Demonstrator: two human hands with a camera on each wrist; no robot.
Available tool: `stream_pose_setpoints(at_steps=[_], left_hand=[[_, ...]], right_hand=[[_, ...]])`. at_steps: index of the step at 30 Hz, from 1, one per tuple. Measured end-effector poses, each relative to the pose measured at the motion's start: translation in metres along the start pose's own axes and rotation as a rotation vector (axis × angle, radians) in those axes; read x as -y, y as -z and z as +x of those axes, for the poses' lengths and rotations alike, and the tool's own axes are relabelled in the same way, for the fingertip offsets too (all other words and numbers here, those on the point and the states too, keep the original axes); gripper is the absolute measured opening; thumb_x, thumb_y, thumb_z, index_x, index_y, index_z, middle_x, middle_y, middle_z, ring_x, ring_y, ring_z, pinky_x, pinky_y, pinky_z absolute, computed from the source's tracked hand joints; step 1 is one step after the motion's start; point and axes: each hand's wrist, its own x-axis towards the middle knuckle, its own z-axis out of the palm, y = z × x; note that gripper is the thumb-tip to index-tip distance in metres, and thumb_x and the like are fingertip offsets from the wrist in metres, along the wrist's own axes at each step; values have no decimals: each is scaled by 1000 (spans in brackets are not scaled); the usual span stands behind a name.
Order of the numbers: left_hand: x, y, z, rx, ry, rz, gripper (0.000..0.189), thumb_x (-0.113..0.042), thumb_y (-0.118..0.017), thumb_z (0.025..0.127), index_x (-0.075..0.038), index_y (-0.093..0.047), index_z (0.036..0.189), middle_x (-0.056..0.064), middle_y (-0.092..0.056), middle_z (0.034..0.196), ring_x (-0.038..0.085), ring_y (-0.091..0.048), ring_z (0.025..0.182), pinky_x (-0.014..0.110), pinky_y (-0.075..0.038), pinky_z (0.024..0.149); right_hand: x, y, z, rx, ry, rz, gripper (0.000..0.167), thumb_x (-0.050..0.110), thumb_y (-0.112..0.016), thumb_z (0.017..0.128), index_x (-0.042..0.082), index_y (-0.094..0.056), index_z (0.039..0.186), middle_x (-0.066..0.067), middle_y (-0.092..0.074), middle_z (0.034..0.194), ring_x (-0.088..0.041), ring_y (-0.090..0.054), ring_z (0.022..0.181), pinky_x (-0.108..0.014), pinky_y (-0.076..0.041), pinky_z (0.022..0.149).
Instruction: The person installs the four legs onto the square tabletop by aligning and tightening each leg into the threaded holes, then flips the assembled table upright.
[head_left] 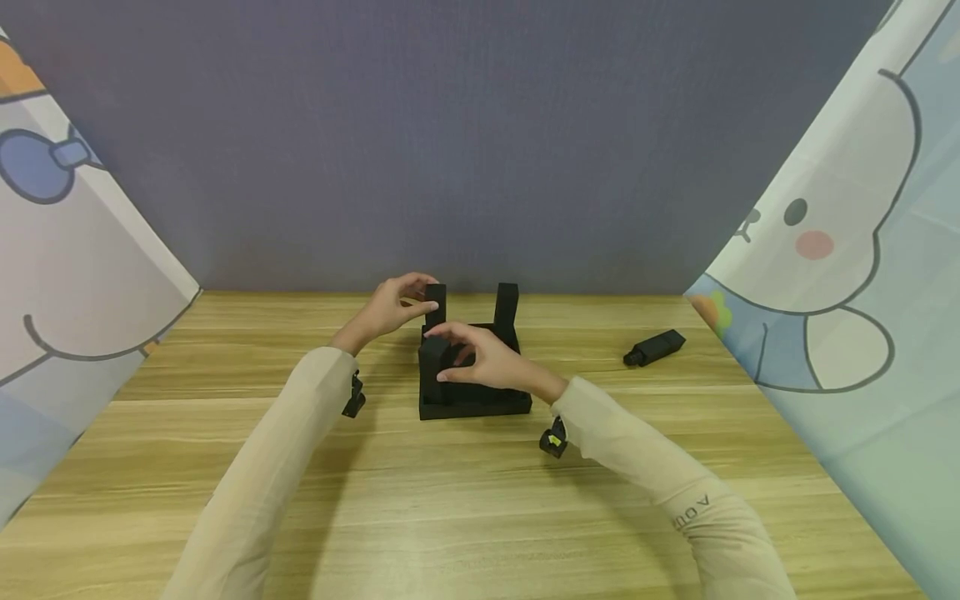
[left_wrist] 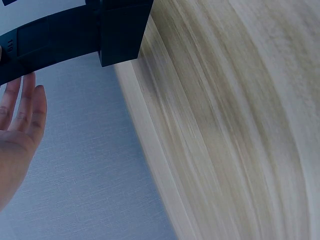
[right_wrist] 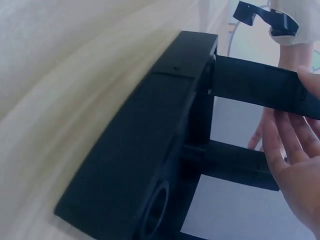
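A black square-sided frame (head_left: 476,409) sits on the table with three black legs standing up from it. My left hand (head_left: 386,308) holds the back-left leg (head_left: 436,295) near its top, thumb on the near side. The front-left leg (head_left: 431,371) is between the thumb and fingers of my right hand (head_left: 491,360), also near the top. Neither hand holds the back-right leg (head_left: 507,308). In the right wrist view, a round hole (right_wrist: 157,210) shows at a frame corner without a leg. The left wrist view shows my left fingers (left_wrist: 22,107) behind the leg.
A loose black leg (head_left: 658,347) with a narrower round end lies on the wooden table (head_left: 420,508) to the right. A grey wall (head_left: 480,150) rises behind the table, and cartoon-printed panels (head_left: 832,250) flank both sides. Small black wrist devices (head_left: 553,440) hang below the sleeves.
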Motion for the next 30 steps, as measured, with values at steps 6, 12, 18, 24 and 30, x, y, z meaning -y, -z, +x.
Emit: stream_pose_setpoints(at_steps=[6,12,18,24,30], left_hand=[[0,0,0,-3,-8,3,42,-24,-63,87,-13,-51,126,10,-54,123,28,-55,111,44,-48,90],[1,-1,0,-4,-9,-6,42,-24,-63,87,-13,-51,125,10,-55,123,28,-55,112,44,-48,90],[0,-1,0,-7,-4,-3,41,-25,-63,87,-14,-51,125,9,-54,124,28,-55,112,44,-49,89],[1,0,0,-12,-15,14,42,-26,-63,86,-14,-52,125,10,-56,123,28,-56,111,44,-50,86],[1,0,0,-14,-17,26,42,-27,-63,86,-15,-52,125,9,-55,124,28,-56,111,44,-50,84]], right_hand=[[1,-10,-3,-112,-16,-56,54,20,-73,78,10,-47,125,-4,-53,122,-17,-53,104,-40,-52,79],[1,-14,-4,-159,-19,-87,53,23,-74,77,12,-49,122,-3,-55,116,-15,-53,101,-37,-52,77],[1,-6,-3,-116,6,-85,55,22,-73,78,12,-47,126,-4,-54,121,-15,-53,103,-39,-51,79],[0,2,0,-51,60,-41,53,15,-70,81,9,-46,128,-7,-53,122,-18,-53,105,-34,-52,79],[0,3,-1,-61,71,-30,46,12,-69,81,9,-49,123,-7,-56,115,-17,-54,102,-27,-52,76]])
